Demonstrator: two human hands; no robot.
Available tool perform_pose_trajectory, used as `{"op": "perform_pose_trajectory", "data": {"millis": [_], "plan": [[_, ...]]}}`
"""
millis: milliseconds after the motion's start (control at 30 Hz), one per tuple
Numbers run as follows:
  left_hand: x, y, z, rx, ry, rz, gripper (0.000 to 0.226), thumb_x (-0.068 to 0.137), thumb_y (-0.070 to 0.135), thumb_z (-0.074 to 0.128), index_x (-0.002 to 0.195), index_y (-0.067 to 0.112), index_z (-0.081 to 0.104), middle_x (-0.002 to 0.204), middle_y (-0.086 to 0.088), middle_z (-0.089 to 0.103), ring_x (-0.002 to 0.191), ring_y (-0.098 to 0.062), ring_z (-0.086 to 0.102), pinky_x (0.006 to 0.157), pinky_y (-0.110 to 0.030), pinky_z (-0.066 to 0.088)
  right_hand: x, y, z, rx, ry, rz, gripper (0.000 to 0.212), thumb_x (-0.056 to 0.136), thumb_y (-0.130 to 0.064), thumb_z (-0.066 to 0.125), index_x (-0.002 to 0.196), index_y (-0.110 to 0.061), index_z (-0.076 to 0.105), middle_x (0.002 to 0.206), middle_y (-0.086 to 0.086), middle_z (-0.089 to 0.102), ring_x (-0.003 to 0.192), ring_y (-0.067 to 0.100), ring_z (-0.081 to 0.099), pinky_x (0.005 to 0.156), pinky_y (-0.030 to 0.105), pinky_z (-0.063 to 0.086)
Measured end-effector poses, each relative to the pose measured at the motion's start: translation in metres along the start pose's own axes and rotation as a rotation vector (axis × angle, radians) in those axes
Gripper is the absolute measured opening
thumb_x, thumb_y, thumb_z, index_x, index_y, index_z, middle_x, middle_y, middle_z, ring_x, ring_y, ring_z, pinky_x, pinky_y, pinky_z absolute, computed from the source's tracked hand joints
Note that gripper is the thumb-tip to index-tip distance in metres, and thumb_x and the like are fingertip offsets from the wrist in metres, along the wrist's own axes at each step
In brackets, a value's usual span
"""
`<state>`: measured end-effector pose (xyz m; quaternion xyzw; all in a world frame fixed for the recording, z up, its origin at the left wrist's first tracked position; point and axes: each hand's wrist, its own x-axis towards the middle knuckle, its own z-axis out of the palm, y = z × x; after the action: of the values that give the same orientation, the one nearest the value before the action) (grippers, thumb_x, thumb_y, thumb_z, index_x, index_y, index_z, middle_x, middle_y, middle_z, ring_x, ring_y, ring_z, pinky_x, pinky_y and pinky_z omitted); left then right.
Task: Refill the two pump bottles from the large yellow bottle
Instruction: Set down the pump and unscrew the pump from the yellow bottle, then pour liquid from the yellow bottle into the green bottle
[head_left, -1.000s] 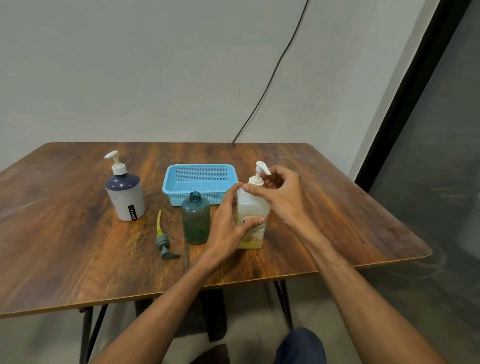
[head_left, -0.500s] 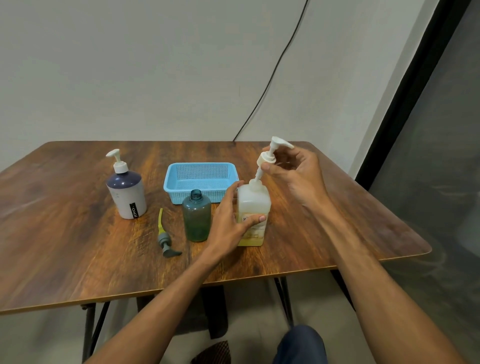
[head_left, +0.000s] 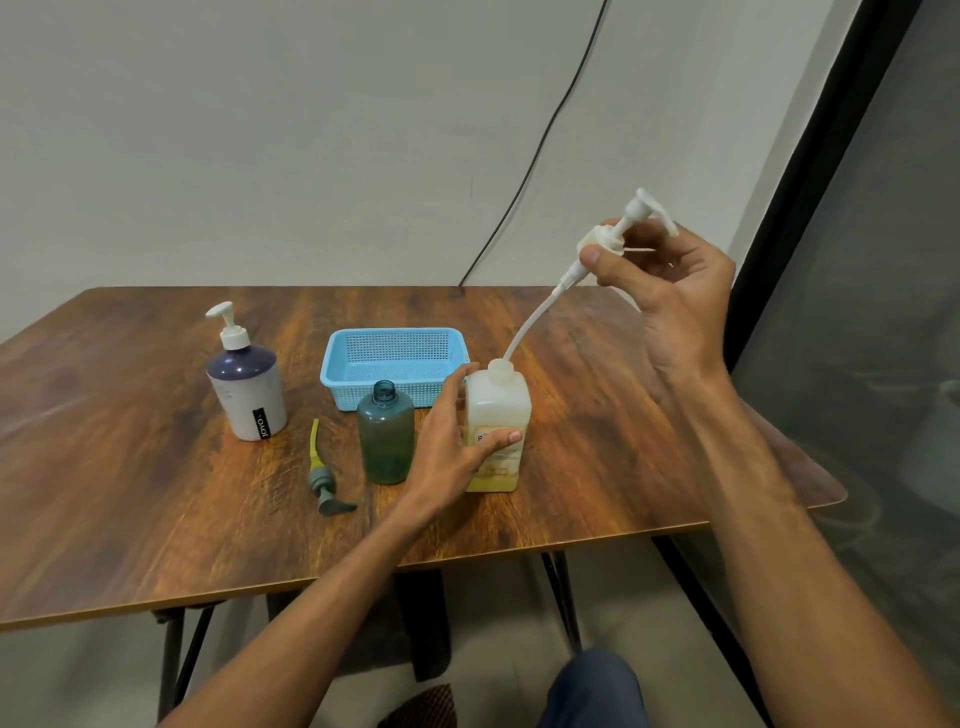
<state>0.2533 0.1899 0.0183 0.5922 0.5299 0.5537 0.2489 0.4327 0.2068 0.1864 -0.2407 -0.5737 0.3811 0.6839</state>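
Observation:
The large yellow bottle (head_left: 500, 415) stands upright on the wooden table (head_left: 130, 493), its neck uncapped. My left hand (head_left: 447, 447) grips its side. My right hand (head_left: 670, 291) holds the white pump head (head_left: 618, 228) up and to the right, tilted; the pump's dip tube (head_left: 535, 322) still reaches into the bottle's neck. Just left of the yellow bottle stands a green bottle (head_left: 387, 436) with no cap. Its grey pump (head_left: 324, 480) with a yellow tube lies on the table beside it. A white and navy pump bottle (head_left: 247, 387) stands capped at the left.
A light blue mesh basket (head_left: 340, 374) sits behind the green and yellow bottles. A black cable (head_left: 540, 140) runs down the wall to the table's back edge. The table's right edge is close to a dark frame (head_left: 810, 171).
My right hand has lifted the white pump head out of the yellow bottle, up and to the right, drawing the tube almost free. My left hand has kept its grip on the bottle.

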Motion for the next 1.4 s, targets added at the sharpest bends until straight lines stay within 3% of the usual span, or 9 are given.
{"op": "perform_pose_trajectory", "data": {"millis": [233,367,533,667,800,967,1067,1233,1400], "plan": [[0.000,-0.001,-0.001,-0.001,-0.008,-0.002,0.083,0.076,0.038,0.083,0.143,0.038,0.033,0.137,0.006,0.051,0.120,-0.013,0.056,0.090,-0.035,0.058,0.001,0.013,-0.019,0.025,0.068,-0.062,0.028,0.071,0.000,0.084,0.094,0.003,0.068,0.088,0.008,0.070,0.083,0.021,0.069,0.076,0.034,0.057],[-0.001,-0.001,0.000,0.010,0.006,0.003,0.085,0.076,0.036,0.084,0.144,0.036,0.034,0.135,0.009,0.050,0.119,-0.014,0.057,0.089,-0.035,0.059,-0.017,0.060,-0.024,-0.259,0.056,-0.028,0.026,0.071,-0.007,0.084,0.093,-0.008,0.071,0.090,0.006,0.073,0.083,0.021,0.071,0.072,0.037,0.061],[0.000,-0.001,-0.001,0.010,0.013,0.012,0.087,0.074,0.037,0.084,0.145,0.033,0.034,0.136,0.007,0.050,0.119,-0.015,0.058,0.089,-0.036,0.059,-0.056,0.133,-0.034,-0.619,0.006,0.069,0.022,0.073,-0.016,0.085,0.088,-0.022,0.070,0.083,-0.012,0.069,0.075,0.006,0.065,0.060,0.027,0.056],[0.000,-0.002,0.000,0.023,0.016,0.027,0.086,0.074,0.041,0.084,0.143,0.037,0.034,0.137,0.009,0.049,0.121,-0.014,0.056,0.091,-0.036,0.058,-0.077,0.169,-0.042,-0.887,-0.065,0.094,0.023,0.076,-0.016,0.081,0.078,-0.028,0.061,0.084,-0.012,0.060,0.076,0.003,0.057,0.055,0.010,0.040],[-0.001,-0.002,0.000,0.026,0.018,0.029,0.089,0.069,0.053,0.080,0.144,0.037,0.034,0.139,0.010,0.049,0.123,-0.011,0.053,0.094,-0.037,0.057,-0.088,0.181,-0.042,-1.035,-0.159,0.136,0.034,0.077,-0.017,0.075,0.071,-0.033,0.046,0.080,-0.015,0.050,0.069,0.001,0.048,0.051,0.016,0.031],[0.000,-0.004,0.000,0.036,0.024,0.030,0.087,0.072,0.048,0.083,0.144,0.036,0.034,0.141,0.009,0.049,0.125,-0.010,0.051,0.097,-0.043,0.056,-0.088,0.184,-0.039,-1.064,-0.176,0.162,0.024,0.083,-0.025,0.072,0.080,-0.029,0.049,0.084,-0.010,0.053,0.071,0.002,0.046,0.053,0.017,0.028],[0.000,-0.004,0.000,0.042,0.019,0.029,0.088,0.070,0.053,0.081,0.143,0.037,0.034,0.142,0.009,0.048,0.126,-0.011,0.051,0.097,-0.044,0.055,-0.087,0.185,-0.040,-1.053,-0.202,0.186,0.019,0.084,-0.029,0.074,0.088,-0.025,0.056,0.089,-0.005,0.061,0.076,0.007,0.056,0.054,0.019,0.039],[-0.002,-0.001,-0.001,0.030,0.016,0.022,0.088,0.069,0.059,0.079,0.142,0.044,0.033,0.140,0.016,0.046,0.125,-0.006,0.050,0.096,-0.038,0.056,-0.087,0.187,-0.045,-1.057,-0.291,0.301,0.056,0.081,-0.041,0.077,0.127,-0.018,0.056,0.111,0.003,0.063,0.097,0.018,0.060,0.079,0.038,0.058],[-0.003,0.001,-0.002,0.036,0.011,0.025,0.089,0.070,0.055,0.081,0.144,0.042,0.033,0.142,0.013,0.046,0.126,-0.009,0.050,0.098,-0.040,0.055,-0.085,0.179,-0.047,-1.026,-0.337,0.365,0.064,0.079,-0.044,0.078,0.133,-0.019,0.053,0.125,0.006,0.059,0.110,0.021,0.057,0.089,0.042,0.055]]}}
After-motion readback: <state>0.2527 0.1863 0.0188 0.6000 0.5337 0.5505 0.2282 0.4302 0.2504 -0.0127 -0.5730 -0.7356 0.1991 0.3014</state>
